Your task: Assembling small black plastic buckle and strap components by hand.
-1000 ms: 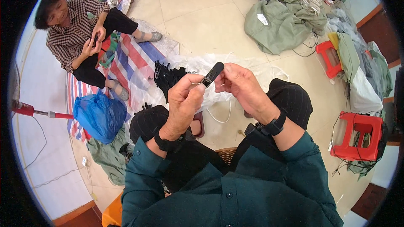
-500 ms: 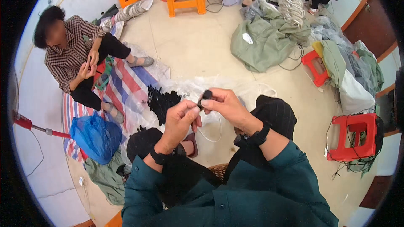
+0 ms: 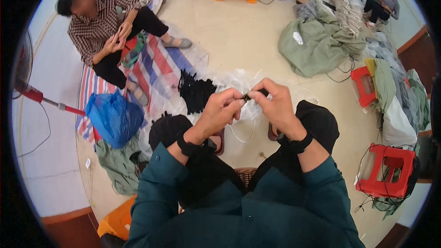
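Left hand (image 3: 218, 111) and right hand (image 3: 281, 110) meet on small black piece (image 3: 246, 97)

Both forearms enter from the lower edge in dark green sleeves (image 3: 156, 188) and converge toward the middle. The hands are raised over the gap between the spread knees, in front of the torso, and nearly touch at the tips.

Left: wrist slightly bent, back of the hand turned up and outward. The thumb and index finger pinch the near end of the piece; the other fingers curl in beneath.

Right: the hand reaches forward and inward, index finger arched, thumb pressing from the near side. Its fingers grasp the opposite part of the piece; the remaining fingers are largely hidden.

The piece is suspended between the two sets of fingers, with a small bright spot by the left fingertips. Its exact outline is mostly covered. A black band (image 3: 187, 146) encircles the left wrist, and a matching dark strap (image 3: 302, 143) the right.

Beyond the left hand, a heap of black strips (image 3: 196, 93) lies on clear plastic sheeting (image 3: 234, 79), well apart from the fingers. Farther left are a blue plastic bag (image 3: 114, 121) and a striped sheet (image 3: 158, 59), beside which a co-worker (image 3: 105, 23) sits.
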{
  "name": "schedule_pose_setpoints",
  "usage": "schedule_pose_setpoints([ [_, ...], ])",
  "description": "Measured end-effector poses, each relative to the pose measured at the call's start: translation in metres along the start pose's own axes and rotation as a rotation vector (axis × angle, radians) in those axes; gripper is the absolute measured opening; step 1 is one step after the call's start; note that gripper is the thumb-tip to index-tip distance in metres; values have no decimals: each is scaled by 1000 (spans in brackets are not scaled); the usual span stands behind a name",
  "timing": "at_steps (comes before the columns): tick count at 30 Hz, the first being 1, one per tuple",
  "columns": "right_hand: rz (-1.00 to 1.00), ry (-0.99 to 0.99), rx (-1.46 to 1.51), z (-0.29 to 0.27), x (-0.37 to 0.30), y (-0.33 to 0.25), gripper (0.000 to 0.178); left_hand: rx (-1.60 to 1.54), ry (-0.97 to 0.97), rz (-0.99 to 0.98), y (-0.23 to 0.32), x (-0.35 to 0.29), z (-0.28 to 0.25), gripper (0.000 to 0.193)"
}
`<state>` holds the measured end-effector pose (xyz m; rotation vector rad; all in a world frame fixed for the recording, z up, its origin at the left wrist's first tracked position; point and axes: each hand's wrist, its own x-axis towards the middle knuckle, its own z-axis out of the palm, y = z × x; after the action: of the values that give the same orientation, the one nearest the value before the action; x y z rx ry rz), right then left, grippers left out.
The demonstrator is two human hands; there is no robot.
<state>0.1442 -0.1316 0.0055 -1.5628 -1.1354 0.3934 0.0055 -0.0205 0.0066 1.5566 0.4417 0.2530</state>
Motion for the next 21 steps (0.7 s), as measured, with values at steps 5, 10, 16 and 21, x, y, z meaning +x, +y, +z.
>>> schedule_pose_setpoints([
  [5,147,3,159,6,2,-6,11,104,-121,15,10,-7,-33,9],
  [10,272,4,358,-12,0,-17,8,151,176,86,35,-25,-114,14],
  [16,363,-163,343,4,-8,-23,8,152,458,-169,-76,-64,-207,11],
  [21,507,-214,256,4,-8,-25,6,287,468,6,-245,-71,-177,10],
])
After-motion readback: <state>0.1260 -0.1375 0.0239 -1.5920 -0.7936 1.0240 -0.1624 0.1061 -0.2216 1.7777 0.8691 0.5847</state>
